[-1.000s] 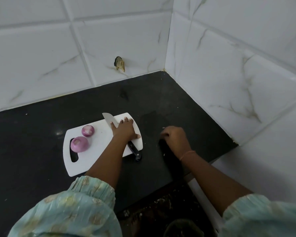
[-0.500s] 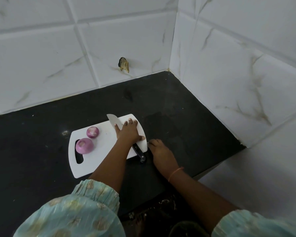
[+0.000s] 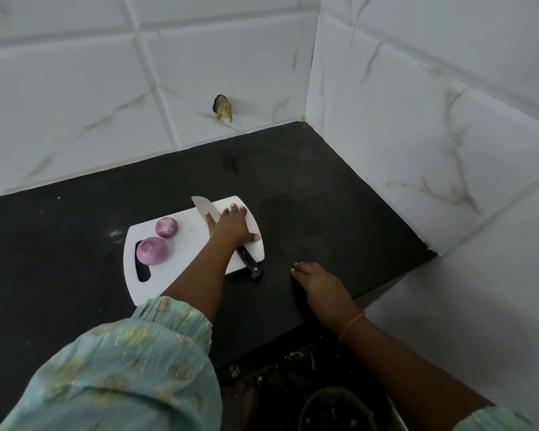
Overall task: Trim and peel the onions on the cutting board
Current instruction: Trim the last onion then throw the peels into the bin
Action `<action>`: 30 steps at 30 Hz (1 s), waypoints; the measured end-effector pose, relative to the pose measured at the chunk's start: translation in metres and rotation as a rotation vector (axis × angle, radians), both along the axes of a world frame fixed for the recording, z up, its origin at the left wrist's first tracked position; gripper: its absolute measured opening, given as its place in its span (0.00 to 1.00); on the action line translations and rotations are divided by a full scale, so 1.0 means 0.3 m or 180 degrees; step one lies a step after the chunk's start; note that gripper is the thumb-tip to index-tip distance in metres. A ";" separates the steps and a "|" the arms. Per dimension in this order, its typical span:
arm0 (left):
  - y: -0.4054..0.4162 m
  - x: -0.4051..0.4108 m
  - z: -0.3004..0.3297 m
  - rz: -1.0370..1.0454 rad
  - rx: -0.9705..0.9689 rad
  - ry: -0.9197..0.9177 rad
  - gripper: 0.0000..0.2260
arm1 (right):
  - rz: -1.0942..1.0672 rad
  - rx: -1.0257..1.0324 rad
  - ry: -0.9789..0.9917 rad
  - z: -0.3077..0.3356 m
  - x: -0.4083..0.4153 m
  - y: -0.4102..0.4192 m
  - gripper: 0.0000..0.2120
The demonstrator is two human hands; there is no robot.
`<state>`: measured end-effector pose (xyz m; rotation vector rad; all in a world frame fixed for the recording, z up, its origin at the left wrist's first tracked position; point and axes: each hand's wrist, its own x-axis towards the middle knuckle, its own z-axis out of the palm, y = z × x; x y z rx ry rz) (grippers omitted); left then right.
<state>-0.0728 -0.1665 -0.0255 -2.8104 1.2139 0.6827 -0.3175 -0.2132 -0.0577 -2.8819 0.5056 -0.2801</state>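
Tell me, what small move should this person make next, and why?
Probably close the right hand round the black-handled knife. The knife lies flat on the white plastic cutting board under the flat left hand, its handle jutting toward the right hand, which rests on the black counter. Both purple onions look peeled.

Left hand palm down, fingers straight and spread, thumb out to the right; forearm reaches forward from a pale green sleeve. Right hand flat, fingers extended, thin orange thread around the wrist.
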 end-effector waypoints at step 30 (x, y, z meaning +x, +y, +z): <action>0.328 -0.705 -0.171 0.1650 -0.0595 0.4630 0.13 | -0.1674 0.4463 -0.1580 0.084 -0.224 0.089 0.06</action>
